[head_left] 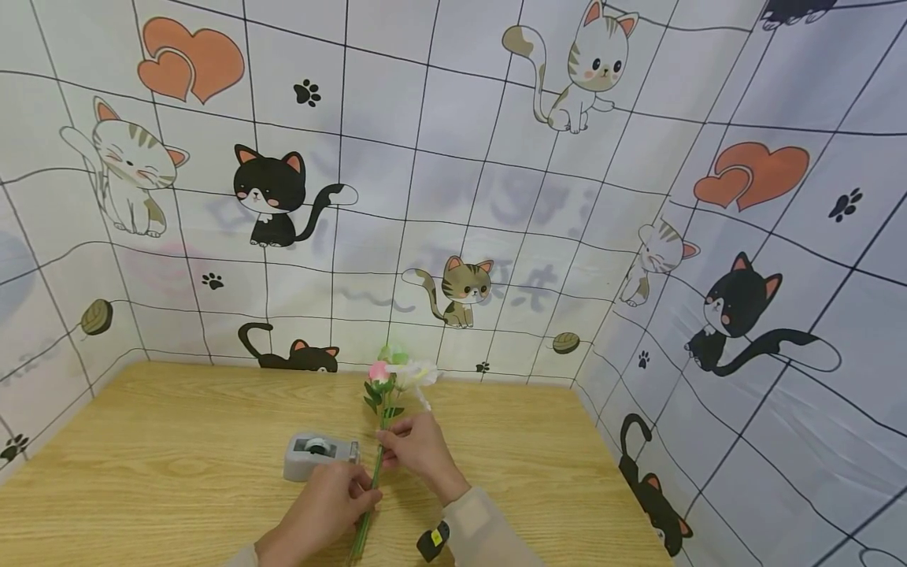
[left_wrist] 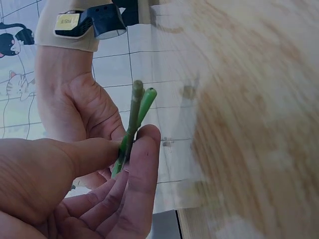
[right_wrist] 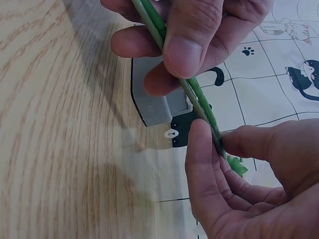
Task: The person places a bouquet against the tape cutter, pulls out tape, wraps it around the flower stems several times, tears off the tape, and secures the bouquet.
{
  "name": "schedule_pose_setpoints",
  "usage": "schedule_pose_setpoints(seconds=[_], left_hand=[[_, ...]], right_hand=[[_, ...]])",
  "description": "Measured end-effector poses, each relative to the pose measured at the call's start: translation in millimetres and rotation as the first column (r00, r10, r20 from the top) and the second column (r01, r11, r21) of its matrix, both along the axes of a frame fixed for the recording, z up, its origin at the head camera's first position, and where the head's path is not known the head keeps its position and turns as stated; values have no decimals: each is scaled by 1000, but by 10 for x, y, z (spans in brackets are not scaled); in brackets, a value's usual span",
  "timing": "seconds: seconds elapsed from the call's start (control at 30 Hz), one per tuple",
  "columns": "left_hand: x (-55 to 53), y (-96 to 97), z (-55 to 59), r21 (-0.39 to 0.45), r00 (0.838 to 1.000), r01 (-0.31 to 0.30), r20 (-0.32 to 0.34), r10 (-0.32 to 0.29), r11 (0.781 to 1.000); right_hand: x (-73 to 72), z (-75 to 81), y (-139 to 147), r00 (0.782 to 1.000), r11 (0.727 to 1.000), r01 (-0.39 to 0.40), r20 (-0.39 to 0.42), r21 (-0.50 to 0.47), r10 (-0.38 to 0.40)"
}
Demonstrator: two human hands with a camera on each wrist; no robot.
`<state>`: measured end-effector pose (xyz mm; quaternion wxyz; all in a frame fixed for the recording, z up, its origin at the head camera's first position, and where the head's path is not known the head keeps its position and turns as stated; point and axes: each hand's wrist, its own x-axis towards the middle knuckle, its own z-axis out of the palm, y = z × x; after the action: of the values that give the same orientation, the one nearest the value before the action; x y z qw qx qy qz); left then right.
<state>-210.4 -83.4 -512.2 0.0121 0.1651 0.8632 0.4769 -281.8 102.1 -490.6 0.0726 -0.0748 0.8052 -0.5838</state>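
Note:
A small bunch of artificial flowers (head_left: 381, 372), with pink, white and pale green heads, is held above the wooden table by its green stems (head_left: 377, 466). My left hand (head_left: 327, 504) pinches the stems low down between thumb and fingers. Higher up, just below the leaves, my right hand (head_left: 420, 450) pinches the same stems. In the left wrist view the cut stem ends (left_wrist: 137, 89) stick out past the left thumb. The right wrist view shows the stems (right_wrist: 199, 102) lying close together between both hands. Just left of the hands stands a grey tape dispenser (head_left: 301, 465).
The wooden table (head_left: 177, 441) runs back to a wall cloth (head_left: 397, 197) printed with cats, hearts and grid lines. This cloth also rises along the right side. A black wrist camera (head_left: 433, 541) sits on the right sleeve.

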Motion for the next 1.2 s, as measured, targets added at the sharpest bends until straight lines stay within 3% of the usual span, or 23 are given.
schedule_pose_setpoints(seconds=[0.37, 0.57, 0.8, 1.03, 1.2], left_hand=[[26, -78, 30, 83, 990, 2, 140, -14, 997], [10, -135, -18, 178, 978, 33, 199, -69, 984], [-3, -195, -43, 232, 962, 72, 240, -129, 970], [10, -206, -35, 306, 935, 74, 309, -172, 949], [7, -199, -39, 313, 934, 65, 315, -168, 948]], right_hand=[[0, -3, -1, 1000, 1000, -6, 29, -29, 7], [-3, -9, -10, 997, 997, -3, 72, -77, 9], [-30, -46, -24, 991, 994, 7, 134, -112, 8], [-56, -78, -28, 986, 990, -8, 163, -139, 30], [-59, -74, -28, 983, 989, -14, 177, -146, 40]])
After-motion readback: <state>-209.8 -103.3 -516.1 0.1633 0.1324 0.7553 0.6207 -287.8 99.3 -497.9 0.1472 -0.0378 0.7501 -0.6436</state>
